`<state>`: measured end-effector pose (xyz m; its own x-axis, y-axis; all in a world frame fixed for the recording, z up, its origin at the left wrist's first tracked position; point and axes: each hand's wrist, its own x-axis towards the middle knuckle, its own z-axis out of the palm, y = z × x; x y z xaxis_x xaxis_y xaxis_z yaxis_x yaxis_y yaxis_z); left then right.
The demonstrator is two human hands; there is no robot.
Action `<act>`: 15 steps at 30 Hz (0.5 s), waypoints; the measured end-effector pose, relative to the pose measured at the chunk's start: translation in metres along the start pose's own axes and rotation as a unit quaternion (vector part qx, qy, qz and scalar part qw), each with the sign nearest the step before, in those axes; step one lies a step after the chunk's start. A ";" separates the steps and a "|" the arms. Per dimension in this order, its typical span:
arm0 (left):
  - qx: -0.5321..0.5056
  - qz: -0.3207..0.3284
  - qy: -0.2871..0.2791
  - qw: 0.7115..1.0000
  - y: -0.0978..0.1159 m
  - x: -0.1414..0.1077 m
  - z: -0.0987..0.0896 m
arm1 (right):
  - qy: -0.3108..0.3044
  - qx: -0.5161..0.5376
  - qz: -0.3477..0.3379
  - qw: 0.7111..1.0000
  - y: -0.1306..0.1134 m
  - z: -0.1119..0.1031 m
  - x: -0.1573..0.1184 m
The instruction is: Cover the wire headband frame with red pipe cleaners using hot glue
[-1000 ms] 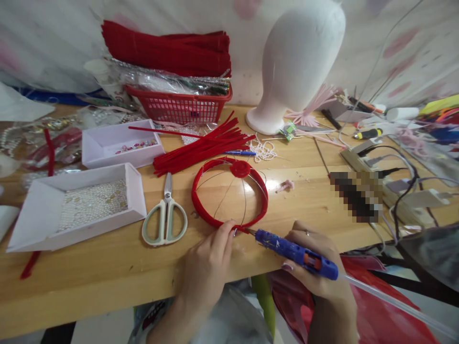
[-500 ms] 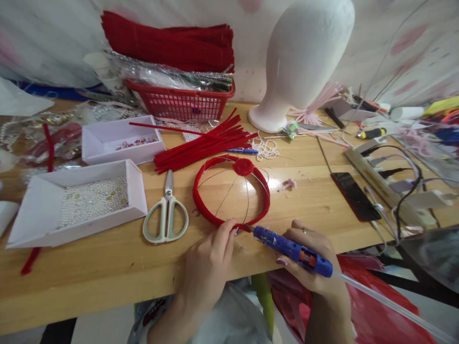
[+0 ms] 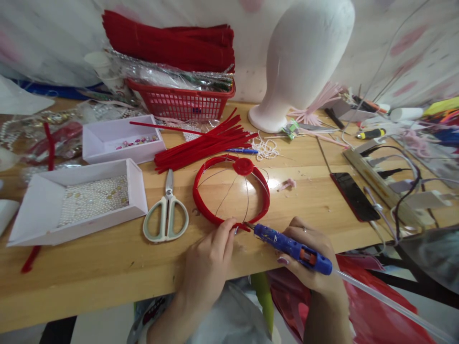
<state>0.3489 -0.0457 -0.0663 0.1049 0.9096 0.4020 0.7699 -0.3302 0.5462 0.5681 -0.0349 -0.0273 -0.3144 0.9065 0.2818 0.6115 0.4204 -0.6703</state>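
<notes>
My left hand (image 3: 211, 253) pinches the near edge of a red fuzzy ring (image 3: 196, 196), which has thin wires across it and a round red disc (image 3: 243, 166) at its far side. In my right hand (image 3: 311, 248) is a blue hot glue gun (image 3: 287, 246), with a long clear glue stick (image 3: 387, 304) trailing from its back. The nozzle meets the near rim of the ring, just right of my left fingertips. Left of the ring lie white-handled scissors (image 3: 166, 210). A bundle of red pipe cleaners (image 3: 204, 145) rests behind it.
White trays of pearl beads (image 3: 136, 210) and of gems (image 3: 93, 153) stand at the left. Behind are a red basket (image 3: 179, 102) and a white mannequin head (image 3: 304, 57). A phone (image 3: 355, 196) and a power strip (image 3: 380, 181) with cables lie at the right.
The glue gun's nozzle has shifted very slightly up and left along the ring's near rim. Both hands keep their hold, and the ring stays in place.
</notes>
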 end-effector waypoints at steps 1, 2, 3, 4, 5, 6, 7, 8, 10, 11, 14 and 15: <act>0.002 0.000 0.001 1.000 0.000 0.000 0.000 | 0.002 0.002 0.001 1.000 0.000 0.000 0.000; 0.004 -0.001 0.001 1.000 0.001 0.000 -0.001 | 0.003 0.003 0.002 1.000 0.000 0.000 0.001; 0.006 -0.002 0.000 1.000 0.001 0.000 -0.001 | 0.003 0.005 0.003 1.000 0.000 0.000 0.001; 0.007 -0.004 -0.002 1.000 0.001 0.000 -0.001 | 0.002 0.009 0.003 1.000 0.000 0.000 0.001; 0.008 -0.005 -0.002 1.000 0.001 0.000 -0.001 | 0.002 0.013 0.001 1.000 0.000 0.000 0.001; 0.008 -0.006 -0.002 1.000 0.002 0.000 -0.001 | 0.002 0.018 -0.005 1.000 0.000 0.001 0.001; 0.009 -0.006 -0.002 1.000 0.002 0.000 -0.001 | 0.004 0.022 -0.012 1.000 0.001 0.001 0.001; 0.009 -0.007 -0.001 1.000 0.002 0.000 -0.001 | 0.008 0.023 -0.020 1.000 0.001 0.002 0.001; 0.009 -0.007 0.000 1.000 0.001 0.000 -0.001 | 0.022 0.021 -0.032 0.999 0.002 0.003 0.000; 0.007 -0.006 -0.001 1.000 0.001 0.000 -0.001 | 0.029 0.019 -0.037 0.999 0.003 0.004 0.000; -0.002 -0.004 -0.006 1.000 -0.001 0.000 0.000 | 0.054 0.012 -0.047 0.997 0.005 0.007 -0.002; -0.003 -0.004 -0.006 1.000 -0.001 0.000 0.000 | 0.061 0.009 -0.050 0.997 0.005 0.007 -0.003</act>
<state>0.3482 -0.0456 -0.0670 0.1062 0.9149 0.3896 0.7667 -0.3248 0.5538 0.5668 -0.0352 -0.0367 -0.2820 0.8584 0.4284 0.5686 0.5092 -0.6460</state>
